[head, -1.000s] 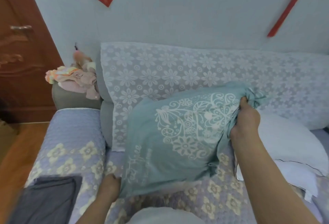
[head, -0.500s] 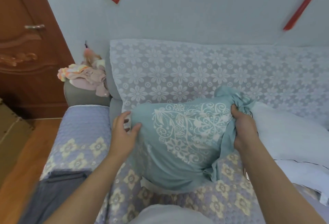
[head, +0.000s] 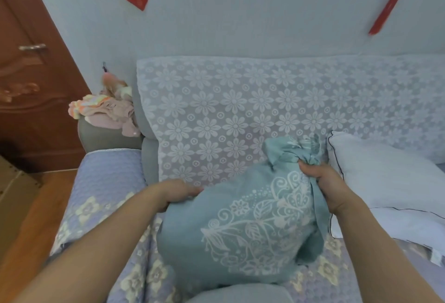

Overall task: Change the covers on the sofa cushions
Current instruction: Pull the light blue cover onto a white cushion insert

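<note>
A teal cushion (head: 243, 228) with a white floral print lies on the sofa seat (head: 101, 196), held between both hands. The left hand (head: 177, 194) is on its left upper edge, fingers curled over the fabric and partly hidden behind it, so I cannot tell whether they grip or only press. The right hand (head: 322, 183) pinches the bunched open end of the cover (head: 295, 152), whose gathered fabric sticks up just beyond the fingers. Just to the right of those fingers a white pillow (head: 385, 180) leans against the sofa back, which a lace throw (head: 240, 110) covers. Far to the left of the left fingers, pink clothes (head: 106, 112) sit on the armrest, near a wooden door (head: 31, 86)
</note>
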Motion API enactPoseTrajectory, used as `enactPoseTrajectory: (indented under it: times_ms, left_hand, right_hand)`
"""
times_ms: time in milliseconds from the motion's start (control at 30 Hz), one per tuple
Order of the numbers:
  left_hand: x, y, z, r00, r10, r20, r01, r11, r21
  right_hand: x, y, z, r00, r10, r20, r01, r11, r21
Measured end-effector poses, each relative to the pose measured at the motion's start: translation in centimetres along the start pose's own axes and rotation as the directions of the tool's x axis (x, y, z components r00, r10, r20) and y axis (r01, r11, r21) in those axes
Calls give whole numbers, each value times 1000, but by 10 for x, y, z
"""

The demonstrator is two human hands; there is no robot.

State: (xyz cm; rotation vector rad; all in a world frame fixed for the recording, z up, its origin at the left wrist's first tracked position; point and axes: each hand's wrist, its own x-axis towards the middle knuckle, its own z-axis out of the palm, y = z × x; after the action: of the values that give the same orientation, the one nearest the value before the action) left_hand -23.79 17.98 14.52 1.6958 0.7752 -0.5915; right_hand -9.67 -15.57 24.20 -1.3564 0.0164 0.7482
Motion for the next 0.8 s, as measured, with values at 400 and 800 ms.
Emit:
enactPoseTrajectory:
  times_ms: [400, 800]
  left_hand:
    - [-116, -24, 31, 356, 380, -854, -656, 753, 61]
    - [-58, -53, 84, 598, 338, -726, -566, 820, -85]
  right_hand:
    - [43, -13, 19, 899, -229, -373, 227, 973, -48]
    - [55, -9, 20, 875, -244, -419, 222, 970, -102]
